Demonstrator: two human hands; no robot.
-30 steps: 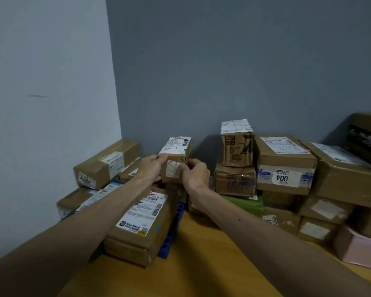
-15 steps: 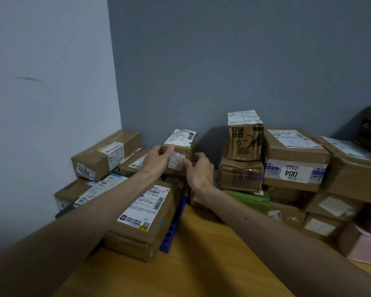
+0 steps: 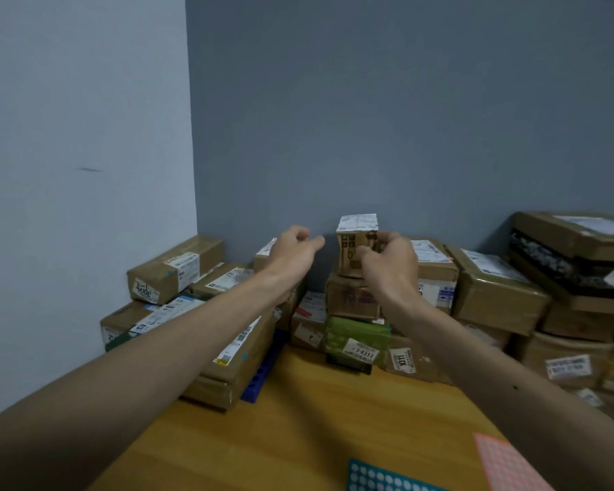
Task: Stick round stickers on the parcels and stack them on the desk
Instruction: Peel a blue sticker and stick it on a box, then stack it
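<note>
At the far wall, the right hand (image 3: 387, 267) curls its fingers against the small box (image 3: 356, 226) topping the middle stack; whether it truly grips, I cannot tell. The left hand (image 3: 291, 256) hangs just left, loosely curled, empty. Near on the desk (image 3: 298, 437) lie a teal sheet (image 3: 380, 478) and a pink sheet (image 3: 504, 462) of stickers.

Both bare forearms reach forward from the lower corners and come closer together toward the hands. The left hand (image 3: 291, 253) is raised with the back facing the camera; its fingers (image 3: 300, 231) are loosely curled and hold nothing. The right hand (image 3: 390, 265) is at the same height, and its curled fingers and thumb pinch a small parcel (image 3: 351, 256).
</note>
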